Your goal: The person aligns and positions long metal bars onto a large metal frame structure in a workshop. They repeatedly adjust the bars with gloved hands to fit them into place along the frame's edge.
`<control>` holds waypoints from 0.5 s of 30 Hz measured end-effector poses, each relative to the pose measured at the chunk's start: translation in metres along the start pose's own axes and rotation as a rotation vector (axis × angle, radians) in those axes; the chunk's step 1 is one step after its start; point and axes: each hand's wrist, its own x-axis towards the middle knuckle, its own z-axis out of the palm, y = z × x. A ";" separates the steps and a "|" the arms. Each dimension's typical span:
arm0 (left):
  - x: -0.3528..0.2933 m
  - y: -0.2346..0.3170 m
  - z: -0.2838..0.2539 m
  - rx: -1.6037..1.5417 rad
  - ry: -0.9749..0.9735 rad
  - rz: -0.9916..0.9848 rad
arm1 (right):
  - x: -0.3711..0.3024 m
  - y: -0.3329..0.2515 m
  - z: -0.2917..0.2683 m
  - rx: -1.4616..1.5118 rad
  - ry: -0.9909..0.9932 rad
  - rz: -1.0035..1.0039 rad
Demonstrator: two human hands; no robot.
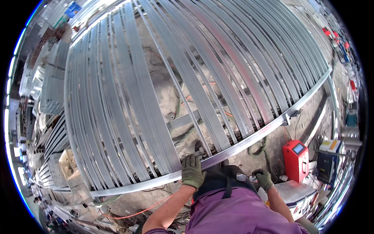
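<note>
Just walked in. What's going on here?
A person wearing gloves stands at a big metal frame of long bars. Their left hand rests at the frame's near rail. Their right hand holds what looks like a pair of glasses. A red machine stands off to the right.

A red machine [295, 162] with a small screen [299, 149] stands upright on the grey floor [165, 87], just beside a dark blue cabinet [328, 167]. A yellow-and-white packet [330, 146] lies along the cabinet's top edge. Toward the floor's left side, an open wooden crate [67, 164] sits near bundled metal tubes [58, 134]; an orange cable [144, 211] curves nearer.
</note>
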 end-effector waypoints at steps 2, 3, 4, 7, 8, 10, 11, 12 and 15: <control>0.011 0.000 -0.005 0.043 -0.073 0.018 | -0.004 -0.003 0.012 0.042 -0.013 0.033; 0.014 -0.002 -0.008 0.069 -0.108 0.026 | -0.007 -0.012 0.022 0.046 -0.011 0.065; 0.020 -0.004 -0.009 0.094 -0.124 0.038 | -0.011 -0.017 0.030 0.049 -0.010 0.097; 0.041 -0.009 -0.014 0.173 -0.202 0.068 | -0.015 -0.025 0.052 0.086 -0.009 0.116; 0.047 -0.010 -0.016 0.199 -0.261 0.078 | -0.016 -0.033 0.059 0.086 -0.014 0.115; 0.057 -0.010 -0.023 0.214 -0.352 0.107 | -0.014 -0.037 0.066 0.069 -0.013 0.115; 0.060 -0.012 -0.027 0.202 -0.389 0.123 | -0.010 -0.032 0.071 0.091 -0.010 0.120; 0.064 -0.015 -0.030 0.192 -0.426 0.143 | -0.010 -0.038 0.075 0.115 -0.003 0.124; 0.071 -0.020 -0.036 0.198 -0.449 0.228 | -0.007 -0.058 0.083 0.130 0.019 0.146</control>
